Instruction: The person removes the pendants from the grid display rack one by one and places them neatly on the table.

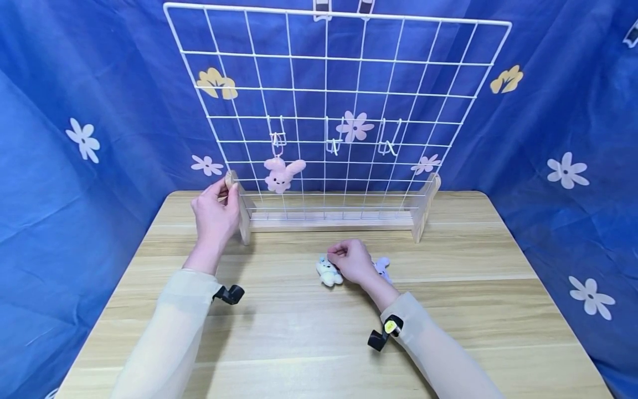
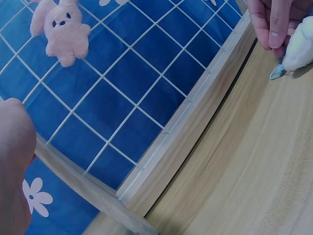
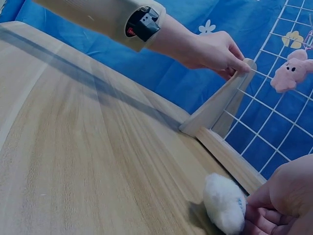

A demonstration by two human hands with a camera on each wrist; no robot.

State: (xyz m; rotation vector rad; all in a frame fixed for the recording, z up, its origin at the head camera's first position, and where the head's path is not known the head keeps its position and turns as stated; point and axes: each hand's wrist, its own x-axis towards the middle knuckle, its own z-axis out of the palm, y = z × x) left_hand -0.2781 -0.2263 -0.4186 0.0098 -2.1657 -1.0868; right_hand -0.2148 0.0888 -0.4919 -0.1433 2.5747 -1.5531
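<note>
Left hand [image 1: 215, 213], left of centre: grip pinching the wooden support [image 1: 245, 223]. Right hand [image 1: 353, 261], below centre: narrow grip on the blue-tipped end of the white plush [image 1: 329, 274], which lies on the bench [image 1: 279, 332]. Slightly above, left of centre: pink plush [image 1: 279, 177] hanging from the wire grid [image 1: 279, 10].

Wire grid [image 1: 325, 90] plain white. On grid: pale pink plush [image 1: 280, 178], black eyes. In front of grid: white plush [image 1: 328, 272] with light-blue loop [image 2: 277, 72]; lilac plush [image 1: 382, 266]. Beneath grid: pale tan wooden stand [image 1: 331, 224], tabletop [image 1: 279, 338] tan, streaked grain. Behind grid: blue cloth [image 1: 45, 183], white, pinkish and yellow flowers [image 1: 507, 79]. Nearer than grid: cream sleeves [image 1: 164, 327], black wrist cameras [image 1: 232, 295] (one yellow-stickered).
</note>
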